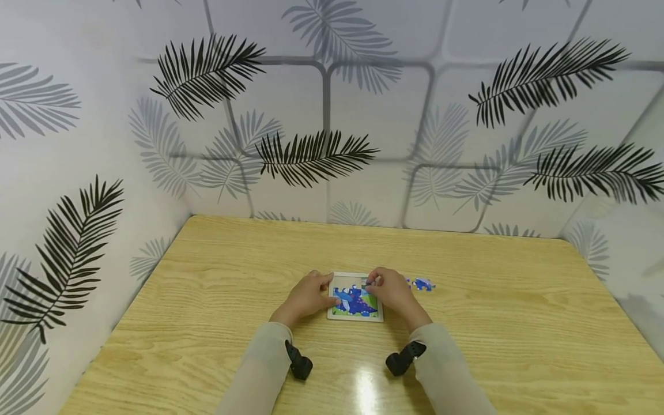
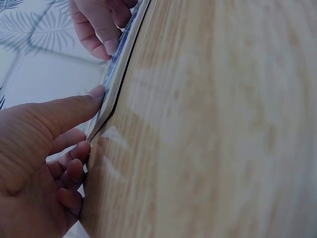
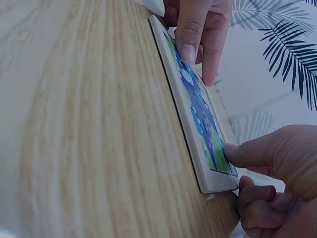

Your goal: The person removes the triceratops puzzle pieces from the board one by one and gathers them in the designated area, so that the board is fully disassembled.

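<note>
A small square jigsaw puzzle tray with a pale rim lies flat on the table. Its picture shows a blue dinosaur on green; a bare beige strip shows along the top. My left hand holds the tray's left side, thumb on the picture and the other fingers at the edge. Over the upper right corner, my right hand pinches a small puzzle piece, mostly covered by the fingers. In the right wrist view, the right thumb touches the picture's edge.
Loose blue puzzle pieces lie just right of the right hand, one partly hidden behind it. The wood-grain table extends around the tray, up to a wall with leaf patterns at the back.
</note>
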A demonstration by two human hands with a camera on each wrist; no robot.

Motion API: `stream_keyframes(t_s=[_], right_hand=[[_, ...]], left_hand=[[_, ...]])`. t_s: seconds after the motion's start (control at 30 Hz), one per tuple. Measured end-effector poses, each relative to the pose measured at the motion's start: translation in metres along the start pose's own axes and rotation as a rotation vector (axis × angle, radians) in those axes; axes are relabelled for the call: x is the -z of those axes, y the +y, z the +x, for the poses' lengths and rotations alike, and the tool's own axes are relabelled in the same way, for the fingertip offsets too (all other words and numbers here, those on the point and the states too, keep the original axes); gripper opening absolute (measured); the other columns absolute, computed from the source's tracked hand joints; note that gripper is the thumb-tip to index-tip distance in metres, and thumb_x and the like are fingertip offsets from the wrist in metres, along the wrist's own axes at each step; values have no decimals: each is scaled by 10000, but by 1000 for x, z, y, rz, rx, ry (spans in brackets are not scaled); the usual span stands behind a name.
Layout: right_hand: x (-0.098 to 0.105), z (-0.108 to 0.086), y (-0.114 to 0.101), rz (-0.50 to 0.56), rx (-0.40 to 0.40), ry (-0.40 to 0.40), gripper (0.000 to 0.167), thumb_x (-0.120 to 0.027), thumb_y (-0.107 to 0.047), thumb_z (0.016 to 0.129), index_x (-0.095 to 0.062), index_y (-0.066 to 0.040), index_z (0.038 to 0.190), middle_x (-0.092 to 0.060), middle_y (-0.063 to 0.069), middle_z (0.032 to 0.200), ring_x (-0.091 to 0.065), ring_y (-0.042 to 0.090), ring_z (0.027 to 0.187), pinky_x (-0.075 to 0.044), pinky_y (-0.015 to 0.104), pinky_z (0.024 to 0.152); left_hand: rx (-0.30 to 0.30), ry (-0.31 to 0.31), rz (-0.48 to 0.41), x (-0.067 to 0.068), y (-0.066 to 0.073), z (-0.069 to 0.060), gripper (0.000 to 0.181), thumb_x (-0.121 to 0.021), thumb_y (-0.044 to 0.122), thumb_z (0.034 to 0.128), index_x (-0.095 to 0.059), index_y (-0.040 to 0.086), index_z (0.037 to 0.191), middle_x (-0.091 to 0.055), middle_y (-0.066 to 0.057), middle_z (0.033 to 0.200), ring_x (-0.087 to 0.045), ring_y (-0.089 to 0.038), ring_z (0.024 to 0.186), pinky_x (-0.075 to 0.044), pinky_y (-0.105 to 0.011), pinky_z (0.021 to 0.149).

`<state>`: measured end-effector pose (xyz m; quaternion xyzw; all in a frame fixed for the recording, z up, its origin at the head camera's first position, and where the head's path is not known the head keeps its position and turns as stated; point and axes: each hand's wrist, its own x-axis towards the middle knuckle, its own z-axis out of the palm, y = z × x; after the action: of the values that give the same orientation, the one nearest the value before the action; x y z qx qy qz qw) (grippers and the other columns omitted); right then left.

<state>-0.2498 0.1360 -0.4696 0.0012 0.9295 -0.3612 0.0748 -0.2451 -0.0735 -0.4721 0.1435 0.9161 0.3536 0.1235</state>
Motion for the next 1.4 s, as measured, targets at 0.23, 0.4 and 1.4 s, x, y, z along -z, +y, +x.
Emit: stream_keyframes(t_s=[0.23, 0.4, 1.4], right_hand=[[-2, -3, 3, 15, -39, 47, 278, -701, -172, 863, -590, -54, 1089, -586, 117, 937, -505, 221, 779, -416, 320, 636], [-3, -4, -2, -22, -63, 108, 259, -721, -195, 848, -625, -37, 1031, -618, 100, 915, -523, 209, 767, -430, 317, 633], [-4, -1, -7, 29, -46, 91, 285, -694, -91, 853, -530, 13, 1062, -471, 122, 907, -477, 233, 782, -414, 309, 629]], left_hand=[[-17, -9, 3, -1, -2, 0, 698, -727, 275, 842, -413, 73, 1432, -427, -41, 918, -416, -187, 841, -354, -338, 760], [-3, -3, -6, -1, -3, 0, 705, -729, 282, 839, -407, 88, 1436, -415, -40, 906, -414, -182, 821, -340, -333, 741], [-11, -3, 13, 0, -2, 2, 734, -750, 287, 818, -412, 67, 1432, -417, -37, 891, -407, -178, 799, -330, -327, 719]])
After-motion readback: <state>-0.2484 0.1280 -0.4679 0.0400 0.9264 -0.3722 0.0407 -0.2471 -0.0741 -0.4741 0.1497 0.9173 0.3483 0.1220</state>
